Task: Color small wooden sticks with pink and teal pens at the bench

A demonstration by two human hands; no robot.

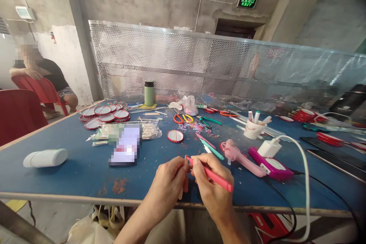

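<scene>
My right hand (210, 187) is closed round a pink-red pen (217, 178), its tip pointing left towards my left hand. My left hand (168, 181) is pinched on a small red piece (186, 183) that hangs below its fingers; I cannot make out what it is. Both hands hover over the near edge of the blue table (71, 160). Just beyond them lie more pens (213, 151) in pink and green and a small red-rimmed round disc (175, 136).
A white bottle (45, 158) lies at the left, a phone (126, 146) in the middle. Stacked red-rimmed discs (104, 114), a green flask (149, 93), scissors (183, 118), a white cup (253, 129), a pink fan (243, 158) and charger with cable (270, 148) crowd the table. A person sits far left.
</scene>
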